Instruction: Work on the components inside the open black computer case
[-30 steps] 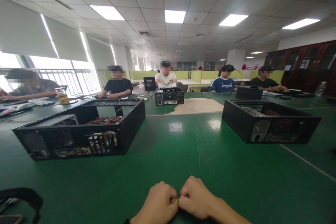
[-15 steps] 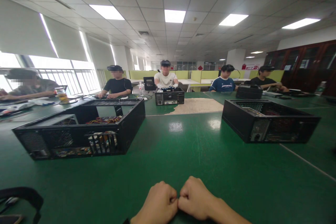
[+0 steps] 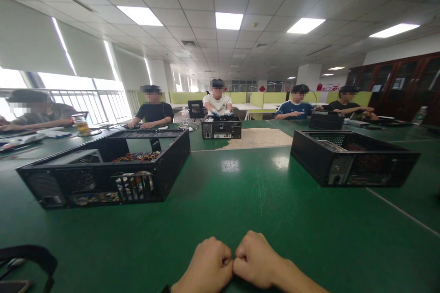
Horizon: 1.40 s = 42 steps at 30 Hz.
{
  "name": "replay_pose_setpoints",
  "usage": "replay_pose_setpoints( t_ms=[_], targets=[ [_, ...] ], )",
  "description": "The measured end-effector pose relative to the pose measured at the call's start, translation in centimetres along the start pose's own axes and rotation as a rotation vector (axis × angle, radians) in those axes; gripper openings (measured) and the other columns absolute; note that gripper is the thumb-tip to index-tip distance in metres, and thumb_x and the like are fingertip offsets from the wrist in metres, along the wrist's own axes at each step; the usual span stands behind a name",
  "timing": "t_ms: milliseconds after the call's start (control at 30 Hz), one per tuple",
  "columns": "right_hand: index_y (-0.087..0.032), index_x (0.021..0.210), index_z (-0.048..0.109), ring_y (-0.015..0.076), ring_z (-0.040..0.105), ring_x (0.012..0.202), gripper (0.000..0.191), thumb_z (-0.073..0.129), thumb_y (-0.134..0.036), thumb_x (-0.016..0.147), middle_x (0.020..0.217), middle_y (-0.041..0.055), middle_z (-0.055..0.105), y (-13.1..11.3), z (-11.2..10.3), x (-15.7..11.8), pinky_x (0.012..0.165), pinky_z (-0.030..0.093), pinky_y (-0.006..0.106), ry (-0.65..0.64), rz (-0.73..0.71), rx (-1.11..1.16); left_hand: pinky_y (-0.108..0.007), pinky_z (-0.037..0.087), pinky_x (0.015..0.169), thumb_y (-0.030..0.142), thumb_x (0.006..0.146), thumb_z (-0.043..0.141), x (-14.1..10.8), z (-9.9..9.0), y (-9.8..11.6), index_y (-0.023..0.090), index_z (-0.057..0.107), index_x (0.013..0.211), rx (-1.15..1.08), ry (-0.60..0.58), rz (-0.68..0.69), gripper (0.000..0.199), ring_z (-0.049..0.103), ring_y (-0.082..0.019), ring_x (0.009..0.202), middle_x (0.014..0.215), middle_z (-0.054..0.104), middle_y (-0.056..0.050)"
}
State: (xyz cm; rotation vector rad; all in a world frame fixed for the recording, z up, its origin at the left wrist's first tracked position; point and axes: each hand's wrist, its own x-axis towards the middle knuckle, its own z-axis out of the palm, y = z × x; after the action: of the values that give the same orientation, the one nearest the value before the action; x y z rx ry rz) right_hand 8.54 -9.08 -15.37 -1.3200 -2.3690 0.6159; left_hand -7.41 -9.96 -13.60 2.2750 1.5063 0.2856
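At the near edge of the view, my left hand [image 3: 210, 263] is curled into a fist above the green table [image 3: 220, 210]. My right hand [image 3: 256, 258] is a fist too, and its knuckles meet those of the left. No object shows in either hand, though the palms are turned out of sight. Beyond them on the left lies an open black computer case [image 3: 103, 169] with a power supply and coloured wires inside. Another open black computer case [image 3: 354, 160] lies on the right. Both are apart from my hands.
Across the table a person [image 3: 217, 100] with gloved hands works at a smaller computer case [image 3: 222, 127]. Several other people sit along the far side. A black strap [image 3: 30, 254] lies at the near left. A plastic bottle [image 3: 185, 116] and a jar [image 3: 80, 124] stand farther back.
My hands have not moved. The gloved person's hands and the case before them have shifted slightly. The person in blue has raised their head and moved their arms.
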Motion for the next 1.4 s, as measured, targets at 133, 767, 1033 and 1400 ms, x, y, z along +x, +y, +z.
replay_pose_setpoints(
  t_ms=[133, 767, 1033, 1400],
  targets=[
    [-0.015, 0.043, 0.04, 0.0068, 0.018, 0.044, 0.019, 0.048, -0.023, 0.059, 0.043, -0.0056, 0.015, 0.03, 0.1, 0.1, 0.044, 0.016, 0.021, 0.003, 0.006, 0.001, -0.028, 0.017, 0.052, 0.019, 0.062, 0.046, 0.0, -0.03, -0.04, 0.016, 0.032, 0.046, 0.001, 0.008, 0.013, 0.022, 0.011, -0.011, 0.051, 0.048, 0.014, 0.004],
    [-0.015, 0.043, 0.039, 0.007, 0.017, 0.044, 0.02, 0.048, -0.022, 0.059, 0.045, -0.0053, 0.013, 0.04, 0.07, 0.08, 0.044, 0.016, 0.022, -0.004, 0.004, -0.016, -0.029, 0.015, 0.052, 0.019, 0.062, 0.045, 0.09, 0.24, -0.3, 0.016, 0.033, 0.045, 0.004, 0.028, 0.02, 0.021, 0.009, -0.012, 0.05, 0.048, 0.014, 0.004],
    [-0.015, 0.043, 0.039, 0.0071, 0.016, 0.044, 0.02, 0.048, -0.022, 0.059, 0.045, -0.0052, 0.011, 0.12, 0.04, 0.04, 0.044, 0.016, 0.022, 0.005, -0.011, -0.009, -0.029, 0.015, 0.052, 0.02, 0.062, 0.044, -0.13, 0.04, 0.0, 0.017, 0.032, 0.045, 0.007, 0.01, 0.01, 0.021, 0.009, -0.012, 0.05, 0.048, 0.013, 0.004],
    [-0.015, 0.044, 0.039, 0.0072, 0.016, 0.045, 0.019, 0.048, -0.022, 0.059, 0.042, -0.0055, 0.017, 0.09, -0.01, 0.14, 0.044, 0.016, 0.022, -0.02, 0.003, -0.006, -0.029, 0.016, 0.053, 0.02, 0.063, 0.045, -0.07, 0.14, -0.07, 0.017, 0.033, 0.046, 0.021, 0.016, -0.004, 0.021, 0.01, -0.012, 0.051, 0.049, 0.014, 0.004]
  ],
)
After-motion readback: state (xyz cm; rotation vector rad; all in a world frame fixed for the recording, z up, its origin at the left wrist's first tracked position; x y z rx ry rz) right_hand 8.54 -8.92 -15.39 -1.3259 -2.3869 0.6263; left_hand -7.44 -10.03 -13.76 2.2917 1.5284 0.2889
